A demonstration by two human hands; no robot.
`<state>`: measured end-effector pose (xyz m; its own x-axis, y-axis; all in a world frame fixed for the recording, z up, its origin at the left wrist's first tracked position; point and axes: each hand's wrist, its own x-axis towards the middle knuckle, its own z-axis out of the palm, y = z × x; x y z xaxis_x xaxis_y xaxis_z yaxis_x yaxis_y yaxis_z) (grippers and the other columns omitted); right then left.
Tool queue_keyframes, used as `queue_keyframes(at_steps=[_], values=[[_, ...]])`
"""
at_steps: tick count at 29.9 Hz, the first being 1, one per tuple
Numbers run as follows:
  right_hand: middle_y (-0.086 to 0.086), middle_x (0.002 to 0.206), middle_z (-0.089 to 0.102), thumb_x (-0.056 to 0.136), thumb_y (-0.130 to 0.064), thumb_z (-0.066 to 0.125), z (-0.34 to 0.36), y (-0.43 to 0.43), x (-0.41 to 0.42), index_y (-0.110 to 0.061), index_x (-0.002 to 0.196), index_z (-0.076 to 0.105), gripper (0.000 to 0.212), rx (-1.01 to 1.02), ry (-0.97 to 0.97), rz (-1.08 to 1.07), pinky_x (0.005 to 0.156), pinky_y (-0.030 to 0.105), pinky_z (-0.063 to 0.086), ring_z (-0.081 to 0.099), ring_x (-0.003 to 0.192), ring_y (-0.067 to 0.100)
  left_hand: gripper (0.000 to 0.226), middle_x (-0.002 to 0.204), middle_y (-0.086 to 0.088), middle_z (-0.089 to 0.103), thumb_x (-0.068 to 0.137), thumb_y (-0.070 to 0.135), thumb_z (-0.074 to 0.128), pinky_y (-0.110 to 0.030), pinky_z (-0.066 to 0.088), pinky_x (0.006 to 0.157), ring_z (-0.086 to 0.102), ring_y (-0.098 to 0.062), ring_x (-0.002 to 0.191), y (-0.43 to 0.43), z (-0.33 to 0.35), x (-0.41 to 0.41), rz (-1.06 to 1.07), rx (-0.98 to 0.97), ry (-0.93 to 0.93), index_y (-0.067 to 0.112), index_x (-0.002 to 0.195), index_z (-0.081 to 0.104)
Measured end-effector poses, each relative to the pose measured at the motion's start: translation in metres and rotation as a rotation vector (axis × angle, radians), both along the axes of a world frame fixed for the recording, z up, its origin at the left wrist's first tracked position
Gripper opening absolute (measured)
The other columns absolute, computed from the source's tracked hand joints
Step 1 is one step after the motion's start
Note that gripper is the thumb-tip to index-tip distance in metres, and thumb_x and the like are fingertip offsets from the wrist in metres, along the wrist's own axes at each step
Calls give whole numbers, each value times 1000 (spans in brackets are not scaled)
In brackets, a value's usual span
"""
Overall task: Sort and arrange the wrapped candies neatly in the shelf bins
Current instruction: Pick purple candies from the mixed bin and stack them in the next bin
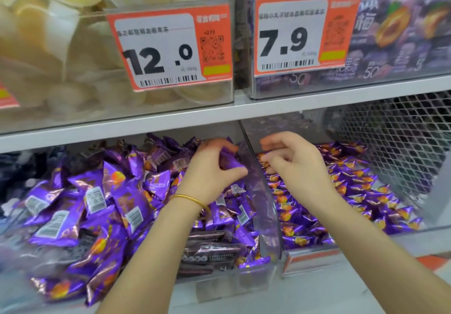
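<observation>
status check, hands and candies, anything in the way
Left hand pinching a purple candy over the left bin. Right hand curled above the small candies, grip unclear. Clear divider between hands.

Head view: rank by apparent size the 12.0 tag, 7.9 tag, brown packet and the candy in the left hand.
1. 12.0 tag and 7.9 tag: about alike, unranked.
2. Brown packet, nearer the camera.
3. Candy in left hand.
</observation>
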<state>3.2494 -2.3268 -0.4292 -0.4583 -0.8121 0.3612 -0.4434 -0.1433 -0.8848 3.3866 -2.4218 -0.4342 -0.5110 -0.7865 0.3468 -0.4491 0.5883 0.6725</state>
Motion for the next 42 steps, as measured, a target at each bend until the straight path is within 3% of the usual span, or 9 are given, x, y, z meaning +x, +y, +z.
queue_keyframes(at_steps=[4,7,13,21,25,28,32,35,42], values=[[-7,99,65,90,-14,57,5,-1,10,-28,104,62,20,-31,12,26,78,28,50,61,79,8,43,88,-2,68,64,6,74,-42,53,89,66,-25,88,33,20,29,-244,616,482,13,104,61],[-1,102,66,88,-31,60,9,-2,15,-25,117,62,30,28,60,90,78,28,50,61,82,16,47,102,-11,63,64,-4,60,-44,52,90,61,-26,93,44,22,37,-378,753,565,6,110,57],[4,76,70,78,-20,73,12,3,15,-17,81,72,4,-68,-52,98,66,32,51,59,67,13,60,109,-13,63,58,-15,40,-42,54,84,64,-23,86,46,20,33,-400,874,625,9,110,54],[-3,50,48,84,-23,67,14,10,13,-13,66,60,22,-102,-323,30,42,12,28,33,39,1,56,126,-21,55,78,-28,33,-38,53,91,63,-29,99,42,14,25,-175,842,590,1,123,48],[24,63,51,79,-32,72,6,6,24,4,72,61,39,-52,-122,10,52,32,36,41,55,13,45,120,-31,57,78,-2,49,-47,49,95,60,-37,102,45,23,24,-303,1000,765,-10,122,49],[20,81,61,77,-41,72,4,2,25,-6,74,62,37,-22,-2,-28,68,40,47,53,68,21,28,112,-24,62,90,4,55,-42,51,90,62,-28,94,47,18,24,-261,822,664,-4,117,53],[3,101,66,81,-35,70,18,6,20,-26,109,61,31,129,25,168,76,23,52,65,85,15,34,112,-17,59,74,8,64,-37,48,93,61,-20,94,41,14,30,-286,616,606,12,107,55],[-4,100,71,79,-18,72,26,11,15,-20,113,63,35,165,32,356,74,9,48,64,85,0,46,129,-8,47,74,7,65,-30,48,96,58,-14,108,36,14,35,-313,488,540,28,111,46],[-9,106,70,66,-33,72,31,15,6,-24,112,65,47,241,46,473,81,16,51,66,91,2,62,128,2,44,68,16,78,-25,53,84,64,-5,101,38,15,37,-361,494,518,34,111,37]])
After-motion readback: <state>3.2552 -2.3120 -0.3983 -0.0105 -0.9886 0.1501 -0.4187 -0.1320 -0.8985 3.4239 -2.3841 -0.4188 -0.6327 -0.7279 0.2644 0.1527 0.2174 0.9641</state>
